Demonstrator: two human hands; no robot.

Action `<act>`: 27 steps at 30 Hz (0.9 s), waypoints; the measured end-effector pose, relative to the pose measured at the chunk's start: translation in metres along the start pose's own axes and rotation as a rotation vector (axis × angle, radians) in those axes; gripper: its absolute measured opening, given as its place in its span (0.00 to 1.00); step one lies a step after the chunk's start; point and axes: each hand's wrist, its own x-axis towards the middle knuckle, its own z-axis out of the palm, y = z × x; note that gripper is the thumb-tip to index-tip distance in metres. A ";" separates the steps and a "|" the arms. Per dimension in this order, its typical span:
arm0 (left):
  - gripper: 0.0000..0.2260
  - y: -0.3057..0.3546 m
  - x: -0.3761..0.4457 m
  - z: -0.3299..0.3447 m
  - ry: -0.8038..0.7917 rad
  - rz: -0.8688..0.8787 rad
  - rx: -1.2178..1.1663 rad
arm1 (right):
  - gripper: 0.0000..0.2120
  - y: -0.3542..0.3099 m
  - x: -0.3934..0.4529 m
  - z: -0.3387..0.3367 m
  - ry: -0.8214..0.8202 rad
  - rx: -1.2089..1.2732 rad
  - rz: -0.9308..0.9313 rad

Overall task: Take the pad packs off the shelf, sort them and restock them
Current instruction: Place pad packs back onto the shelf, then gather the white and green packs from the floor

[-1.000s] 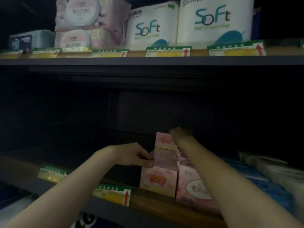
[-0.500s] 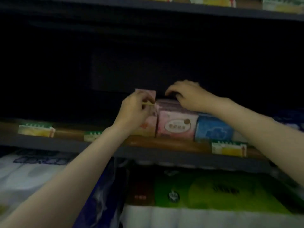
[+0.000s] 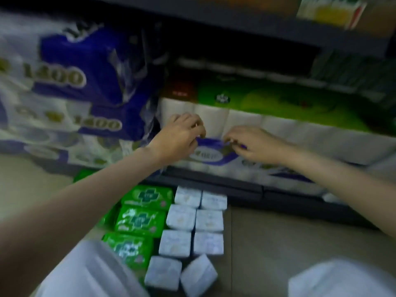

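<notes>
Nearest, on the floor just in front of the shelf base, lie the sorted pad packs: green pad packs in a column on the left, and pale blue-white pad packs in two neat rows touching them on the right, the nearest one tilted out of line. Above them both arms reach forward. The left hand and the right hand are curled, pinching something small between them; it looks purple, but it merges with the purple-and-white tissue roll pack behind, so I cannot tell whether it is a pad pack or that pack's wrapper.

To do this step well, I'd say lower the item squarely and start a fresh row beside the others.

Motion blur smears every label. The upper shelf is cut off, and white fabric hides the nearest packs.
</notes>
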 end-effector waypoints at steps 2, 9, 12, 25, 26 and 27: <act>0.12 0.010 -0.030 0.036 -0.142 -0.048 0.019 | 0.14 0.012 -0.004 0.055 -0.185 -0.032 -0.014; 0.19 0.052 -0.104 0.127 -0.814 -0.258 0.025 | 0.25 0.014 -0.027 0.232 -0.675 -0.072 -0.042; 0.24 0.066 -0.119 0.148 -0.980 -0.257 0.024 | 0.26 0.020 -0.038 0.267 -0.662 -0.085 -0.020; 0.33 0.126 -0.115 0.217 -1.050 -0.218 0.093 | 0.40 0.037 -0.053 0.316 -0.335 0.452 0.264; 0.34 0.126 -0.116 0.218 -1.063 -0.220 0.106 | 0.41 0.041 -0.055 0.319 -0.371 0.440 0.238; 0.34 0.127 -0.116 0.220 -1.083 -0.219 0.118 | 0.41 0.046 -0.056 0.321 -0.393 0.395 0.198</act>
